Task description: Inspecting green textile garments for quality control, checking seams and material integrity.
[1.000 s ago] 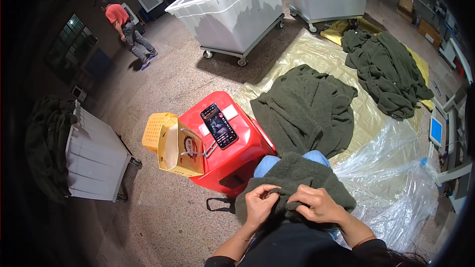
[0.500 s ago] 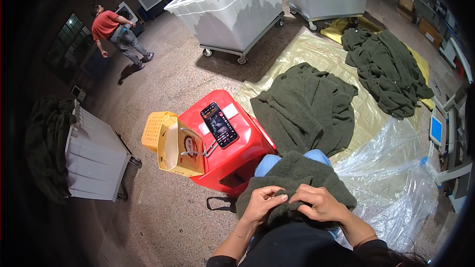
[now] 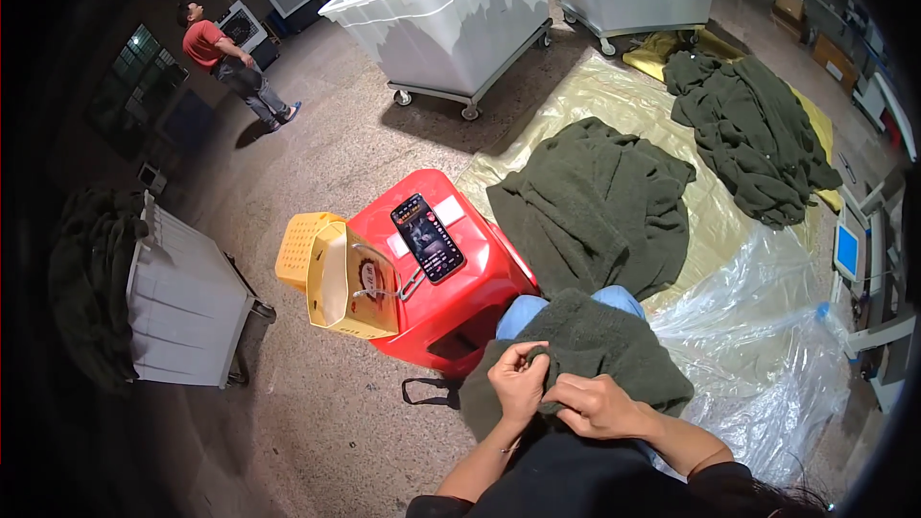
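A dark green knitted garment [image 3: 614,345] lies bunched across my lap. My left hand [image 3: 519,384] pinches a raised fold of it between thumb and fingers. Close beside it, my right hand [image 3: 595,405] grips the same cloth with curled fingers. Whatever lies between the fingertips is too small to make out. To my left stands a red plastic stool [image 3: 393,206], with a phone [image 3: 428,238] lying lit on top. A yellow basket [image 3: 303,247] and an open paper box [image 3: 357,283] hang at its side.
Green garments lie in two heaps, a near one [image 3: 595,201] and a far one [image 3: 753,134], on yellowish plastic sheeting [image 3: 556,110]. Clear plastic [image 3: 758,355] spreads at right. Wheeled bins [image 3: 451,29] stand ahead; another bin [image 3: 182,297] at left holds garments. A person [image 3: 230,62] stands far left.
My left hand has turned upward, lifting a fold of the garment, and my right hand has shifted slightly left and down. The person in the distance has changed stance.
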Tool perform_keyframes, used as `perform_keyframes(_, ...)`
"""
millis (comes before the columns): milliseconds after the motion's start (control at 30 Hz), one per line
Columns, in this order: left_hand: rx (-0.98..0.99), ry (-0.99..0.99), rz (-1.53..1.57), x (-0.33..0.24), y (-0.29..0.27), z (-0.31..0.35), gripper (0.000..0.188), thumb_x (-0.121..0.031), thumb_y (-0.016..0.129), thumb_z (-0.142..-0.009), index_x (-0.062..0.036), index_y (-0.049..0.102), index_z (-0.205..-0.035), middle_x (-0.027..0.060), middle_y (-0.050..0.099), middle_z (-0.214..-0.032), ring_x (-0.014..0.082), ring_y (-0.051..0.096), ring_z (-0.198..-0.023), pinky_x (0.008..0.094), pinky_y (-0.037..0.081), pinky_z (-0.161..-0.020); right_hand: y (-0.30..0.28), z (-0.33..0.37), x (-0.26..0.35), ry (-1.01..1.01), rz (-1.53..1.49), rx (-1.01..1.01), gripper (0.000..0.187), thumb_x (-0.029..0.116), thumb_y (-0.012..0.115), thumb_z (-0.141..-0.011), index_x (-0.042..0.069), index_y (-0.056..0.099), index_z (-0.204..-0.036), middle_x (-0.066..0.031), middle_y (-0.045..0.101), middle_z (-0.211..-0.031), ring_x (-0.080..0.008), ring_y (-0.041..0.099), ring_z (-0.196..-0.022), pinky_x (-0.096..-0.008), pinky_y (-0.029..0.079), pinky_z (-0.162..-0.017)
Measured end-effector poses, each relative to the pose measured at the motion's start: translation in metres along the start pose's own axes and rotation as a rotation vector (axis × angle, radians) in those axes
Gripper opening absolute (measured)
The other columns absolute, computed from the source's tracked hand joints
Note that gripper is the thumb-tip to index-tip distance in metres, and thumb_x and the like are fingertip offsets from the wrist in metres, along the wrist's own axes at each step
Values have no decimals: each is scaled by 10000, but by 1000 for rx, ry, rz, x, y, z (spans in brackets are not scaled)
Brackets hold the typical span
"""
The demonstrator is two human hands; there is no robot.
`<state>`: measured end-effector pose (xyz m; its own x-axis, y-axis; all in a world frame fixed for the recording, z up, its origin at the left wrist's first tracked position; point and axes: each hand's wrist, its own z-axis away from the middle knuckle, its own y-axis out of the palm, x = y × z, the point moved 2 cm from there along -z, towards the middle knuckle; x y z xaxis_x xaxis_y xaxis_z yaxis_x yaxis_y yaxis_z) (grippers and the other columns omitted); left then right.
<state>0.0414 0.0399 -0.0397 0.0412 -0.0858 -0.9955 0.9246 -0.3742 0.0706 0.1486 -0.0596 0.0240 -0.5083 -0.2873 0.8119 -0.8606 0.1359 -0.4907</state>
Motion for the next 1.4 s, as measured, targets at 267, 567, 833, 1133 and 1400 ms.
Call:
perform_keyframes(267,91,-278,209,-2,-23,-18,164,74,643,-769,38,659,-929,54,676,-854,75,610,-706,210,497,-663,-9,3,1,-37,248,-342,348,-51,666,-666,60,663,-996,-78,558,-848,-256,586,-671,-339,492,-566)
perform_keyframes(567,328,-474,494,-49,-9,3,244,24,609,-804,57,640,-1043,7,649,-824,13,503,-614,152,391,-594,-4,8,4,-270,307,-445,346,-11,734,-640,-29,641,-972,-134,634,-905,-232,624,-651,-305,496,-532)
perform_keyframes(833,250,-390,456,-38,-12,11,194,56,644,-804,56,652,-998,8,646,-839,28,535,-672,160,416,-634,3,-2,-1,-195,442,-471,265,-18,693,-686,-23,638,-944,-106,603,-870,-216,583,-646,-301,479,-539)
perform_keyframes(1133,424,-122,37,-38,-25,7,185,84,660,-783,26,671,-958,22,645,-893,59,581,-793,195,458,-695,-28,-21,-8,317,-240,-108,195,51,662,-742,9,622,-928,-104,615,-769,-185,589,-670,-304,460,-644)
perform_keyframes(1400,319,206,-180,-30,-22,18,129,77,621,-823,20,667,-930,14,640,-882,55,574,-777,197,459,-683,-16,-11,-13,495,-140,-22,158,121,653,-723,-4,593,-799,-171,580,-649,-295,602,-579,-374,445,-551)
